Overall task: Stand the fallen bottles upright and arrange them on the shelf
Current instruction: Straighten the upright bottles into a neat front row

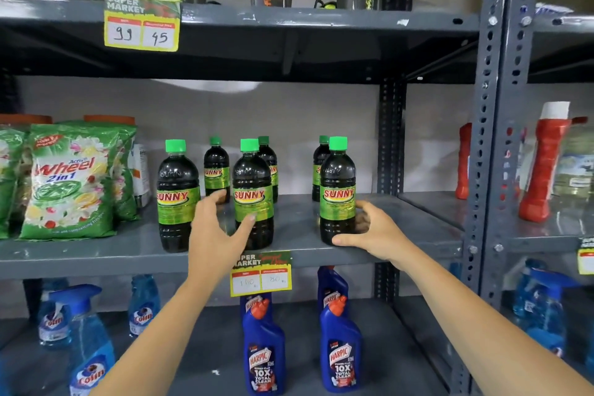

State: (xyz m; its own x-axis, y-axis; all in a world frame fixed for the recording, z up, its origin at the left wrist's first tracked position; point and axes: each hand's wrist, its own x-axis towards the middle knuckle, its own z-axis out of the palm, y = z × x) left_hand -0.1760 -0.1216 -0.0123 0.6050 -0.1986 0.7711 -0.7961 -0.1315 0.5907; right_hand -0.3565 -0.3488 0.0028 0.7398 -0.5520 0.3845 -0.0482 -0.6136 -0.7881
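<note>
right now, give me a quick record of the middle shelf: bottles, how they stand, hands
bottles: six dark Sunny bottles, green caps
front row: left bottle, middle bottle, right bottle
back row: three behind, partly hidden
posture: all upright, none lying down
left hand: open, thumb on middle bottle
right hand: cupped around base of right bottle
neighbours: Wheel detergent bags at left

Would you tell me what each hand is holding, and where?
Right hand cups the lower body of the right front bottle. Left hand lies open by the middle front bottle, gripping nothing.
</note>
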